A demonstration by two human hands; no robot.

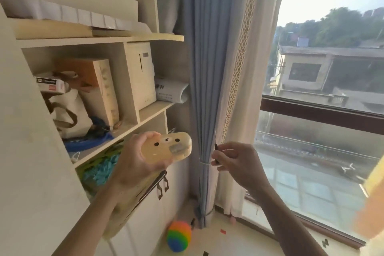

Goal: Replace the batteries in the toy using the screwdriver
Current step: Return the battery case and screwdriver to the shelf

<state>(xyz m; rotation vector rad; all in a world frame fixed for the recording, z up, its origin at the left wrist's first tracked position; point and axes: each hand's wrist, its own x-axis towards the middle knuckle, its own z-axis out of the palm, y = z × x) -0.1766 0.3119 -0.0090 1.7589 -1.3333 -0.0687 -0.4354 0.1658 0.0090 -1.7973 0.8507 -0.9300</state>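
Note:
My left hand (136,160) holds up a pale yellow toy (166,148) with a small animal face of two black eyes and a nose. A grey patch sits on the toy's lower right side. To the right, my right hand (239,162) pinches a thin dark screwdriver (216,150) upright, its fine tip pointing up. The screwdriver is apart from the toy, about a hand's width to its right. Both are raised in front of the shelf and curtain.
A cream shelf unit (133,127) on the left holds boxes, a cloth bag (68,118) and blue items. A blue curtain (205,68) hangs in the middle, a large window (324,89) at right. A rainbow ball (179,236) lies on the floor below.

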